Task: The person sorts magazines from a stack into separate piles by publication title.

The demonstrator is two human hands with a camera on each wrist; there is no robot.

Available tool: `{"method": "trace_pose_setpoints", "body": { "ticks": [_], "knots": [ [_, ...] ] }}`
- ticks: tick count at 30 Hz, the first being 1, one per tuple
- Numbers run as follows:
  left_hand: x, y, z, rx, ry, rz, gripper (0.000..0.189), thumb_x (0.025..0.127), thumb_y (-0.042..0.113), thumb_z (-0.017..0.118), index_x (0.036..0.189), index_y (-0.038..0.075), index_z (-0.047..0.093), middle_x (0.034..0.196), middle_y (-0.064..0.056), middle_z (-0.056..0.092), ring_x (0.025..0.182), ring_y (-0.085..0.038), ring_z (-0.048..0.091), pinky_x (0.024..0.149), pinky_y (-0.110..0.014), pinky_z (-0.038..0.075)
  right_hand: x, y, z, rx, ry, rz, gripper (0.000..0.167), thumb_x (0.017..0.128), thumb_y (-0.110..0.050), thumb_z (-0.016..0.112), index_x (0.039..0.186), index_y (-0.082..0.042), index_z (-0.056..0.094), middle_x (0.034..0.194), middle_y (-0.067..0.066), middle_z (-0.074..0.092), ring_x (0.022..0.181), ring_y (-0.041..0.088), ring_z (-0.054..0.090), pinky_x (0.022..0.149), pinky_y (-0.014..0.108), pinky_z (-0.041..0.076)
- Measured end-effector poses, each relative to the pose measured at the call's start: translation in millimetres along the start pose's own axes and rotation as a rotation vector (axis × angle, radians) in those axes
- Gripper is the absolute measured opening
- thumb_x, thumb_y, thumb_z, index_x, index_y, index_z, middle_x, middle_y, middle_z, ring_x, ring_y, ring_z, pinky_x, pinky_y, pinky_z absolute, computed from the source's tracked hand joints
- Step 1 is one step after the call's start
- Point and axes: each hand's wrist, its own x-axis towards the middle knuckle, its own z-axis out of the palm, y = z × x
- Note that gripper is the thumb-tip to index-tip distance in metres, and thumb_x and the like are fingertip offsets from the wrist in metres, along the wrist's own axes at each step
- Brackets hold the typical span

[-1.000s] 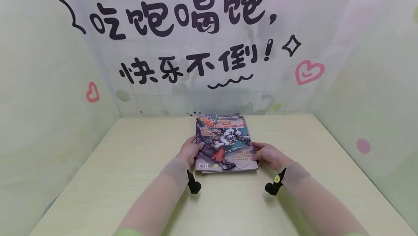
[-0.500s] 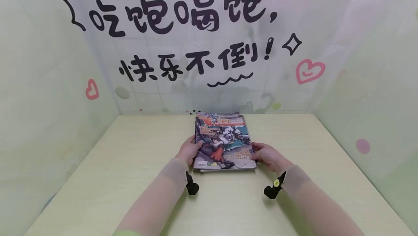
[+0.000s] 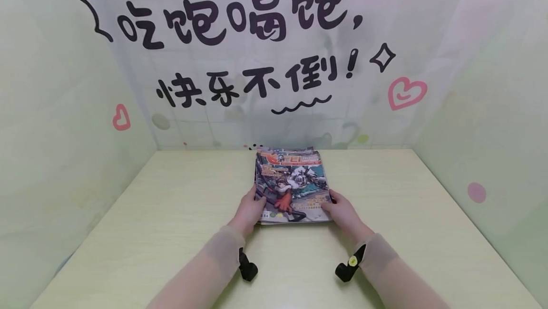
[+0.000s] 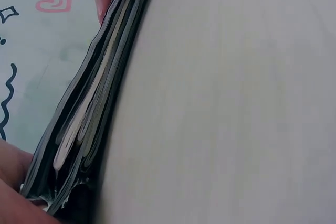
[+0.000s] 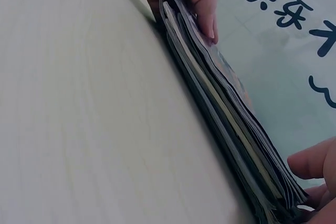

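A stack of magazines [image 3: 295, 185] lies near the back of the table, its top cover showing a figure in red and a white armoured one. My left hand [image 3: 249, 209] grips the stack's left side, with the thumb over the cover. On the opposite side my right hand [image 3: 344, 211] holds the right edge, thumb also on top. From the left wrist, the layered page edges of the magazines [image 4: 89, 103] show between both hands. The right wrist view shows the same near edge of the stack [image 5: 220, 103]. Fingers under the stack are mostly hidden.
The pale wooden table [image 3: 171, 237] extends on both sides and in front of the stack. A printed backdrop [image 3: 235, 128] with black lettering and pink hearts stands right behind the table's far edge, with side walls at left and right.
Both hands have slid toward me along the sides of the stack, nearer its front corners. The right hand has also shifted inward. The stack has hardly moved.
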Motion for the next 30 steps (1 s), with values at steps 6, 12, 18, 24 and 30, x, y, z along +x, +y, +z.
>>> {"method": "trace_pose_setpoints", "body": {
  "ticks": [6, 12, 18, 24, 30],
  "knots": [
    [-11.9, -5.5, 5.1, 0.014, 0.025, 0.059, 0.062, 0.098, 0.012, 0.048, 0.152, 0.001, 0.02, 0.154, -0.022, 0.025, 0.141, -0.039, 0.021, 0.115, -0.049, 0.018, -3.3, 9, 10, 0.013, 0.07, -0.071, 0.066, 0.094, -0.008, 0.052, 0.149, 0.008, 0.02, 0.151, 0.027, 0.027, 0.139, 0.037, 0.027, 0.114, 0.046, 0.022],
    [-19.4, -9.1, 9.8, -0.058, 0.083, 0.06, 0.058, 0.095, 0.01, 0.053, 0.147, -0.002, 0.031, 0.149, -0.025, 0.032, 0.138, -0.041, 0.026, 0.114, -0.052, 0.02, -7.8, 15, 15, 0.028, 0.134, -0.099, 0.065, 0.093, -0.007, 0.05, 0.148, 0.009, 0.02, 0.152, 0.027, 0.023, 0.141, 0.037, 0.02, 0.115, 0.046, 0.019],
    [-23.5, -8.2, 10.1, -0.049, 0.09, 0.062, 0.059, 0.097, 0.011, 0.049, 0.149, -0.002, 0.026, 0.153, -0.025, 0.025, 0.141, -0.041, 0.02, 0.115, -0.052, 0.016, -8.4, 15, 19, 0.027, 0.164, -0.123, 0.064, 0.094, -0.01, 0.05, 0.148, 0.009, 0.022, 0.152, 0.027, 0.024, 0.141, 0.038, 0.02, 0.115, 0.046, 0.019],
    [-26.0, -3.9, 11.0, -0.054, 0.091, 0.09, 0.06, 0.098, 0.009, 0.046, 0.149, -0.006, 0.02, 0.153, -0.027, 0.02, 0.141, -0.042, 0.016, 0.115, -0.052, 0.013, -6.4, 13, 23, 0.029, 0.167, -0.126, 0.063, 0.094, -0.009, 0.049, 0.149, 0.006, 0.023, 0.152, 0.024, 0.026, 0.141, 0.037, 0.021, 0.115, 0.047, 0.02],
    [-26.5, -0.1, 12.0, -0.051, 0.123, 0.11, 0.058, 0.096, 0.006, 0.047, 0.148, -0.008, 0.024, 0.152, -0.027, 0.024, 0.14, -0.042, 0.02, 0.115, -0.051, 0.016, -8.5, 7, 25, 0.054, 0.148, -0.139, 0.065, 0.091, -0.005, 0.05, 0.15, 0.005, 0.022, 0.152, 0.024, 0.028, 0.14, 0.037, 0.023, 0.115, 0.047, 0.019]
  ]
}}
